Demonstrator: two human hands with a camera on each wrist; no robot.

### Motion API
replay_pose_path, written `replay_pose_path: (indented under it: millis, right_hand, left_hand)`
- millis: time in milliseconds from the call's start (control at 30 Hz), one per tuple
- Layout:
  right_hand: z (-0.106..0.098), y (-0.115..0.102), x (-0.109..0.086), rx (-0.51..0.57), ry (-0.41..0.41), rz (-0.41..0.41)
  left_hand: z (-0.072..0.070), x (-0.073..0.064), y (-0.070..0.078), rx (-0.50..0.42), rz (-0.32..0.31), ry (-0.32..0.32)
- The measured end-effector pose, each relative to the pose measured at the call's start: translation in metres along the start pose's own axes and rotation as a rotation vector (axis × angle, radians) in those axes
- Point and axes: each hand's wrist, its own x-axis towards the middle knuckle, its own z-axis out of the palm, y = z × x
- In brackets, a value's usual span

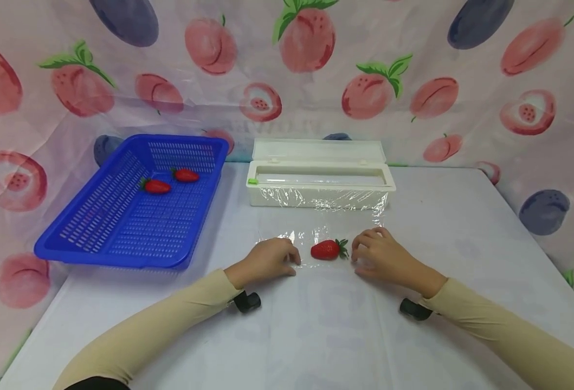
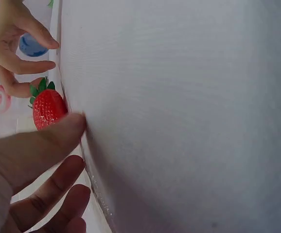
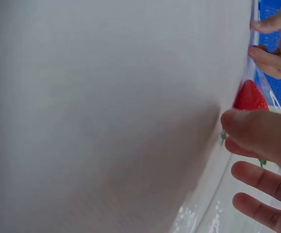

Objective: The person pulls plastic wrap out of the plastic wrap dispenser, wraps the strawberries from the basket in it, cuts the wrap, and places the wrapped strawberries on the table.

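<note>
On a sheet of clear plastic wrap [image 1: 306, 236] lies a red strawberry [image 1: 324, 250] with its green leaves toward the right. My left hand [image 1: 271, 261] is just left of the fruit at the film's near edge, fingers bent loosely and thumb apart. Over on the leafy side, my right hand [image 1: 381, 259] has its fingertips spread near the film's right edge. The left wrist view shows the strawberry [image 2: 49, 108] beyond my left thumb, which covers part of it. In the right wrist view my right thumb overlaps the strawberry [image 3: 251, 97]. Neither hand grips the fruit.
Behind the strawberry stands a white wrap dispenser [image 1: 321, 197] with its lid raised and film drawn over its front. A blue plastic basket [image 1: 121, 259] at the left holds two strawberries [image 1: 157, 186]. A fruit-print sheet [image 1: 311, 119] hangs behind the white-covered table [image 1: 326, 336].
</note>
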Motion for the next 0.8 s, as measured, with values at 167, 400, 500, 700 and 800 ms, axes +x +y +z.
replay_pose_path:
  millis: [167, 400, 500, 700, 800]
  right_hand:
    - [0.0048, -0.0016, 0.0013, -0.030, 0.025, -0.046]
    - [0.0029, -0.0044, 0.0043, -0.038, 0.011, -0.034]
    - [0.0031, -0.0039, 0.0047, -0.034, 0.009, -0.016]
    - [0.0020, -0.0019, 0.0055, -0.029, 0.055, -0.008]
    - [0.0008, -0.0006, 0.0064, -0.022, 0.092, -0.024]
  left_hand:
    - [0.0005, 0.0012, 0.0019, 0.008, 0.003, 0.005]
    - [0.0020, 0.0038, 0.0007, 0.027, 0.010, 0.023]
    - [0.0020, 0.0046, 0.0009, 0.039, 0.011, 0.035]
    - [-0.0005, 0.0051, 0.0030, 0.045, 0.000, 0.059]
    - [-0.0031, 0.0058, 0.0041, 0.037, -0.001, 0.083]
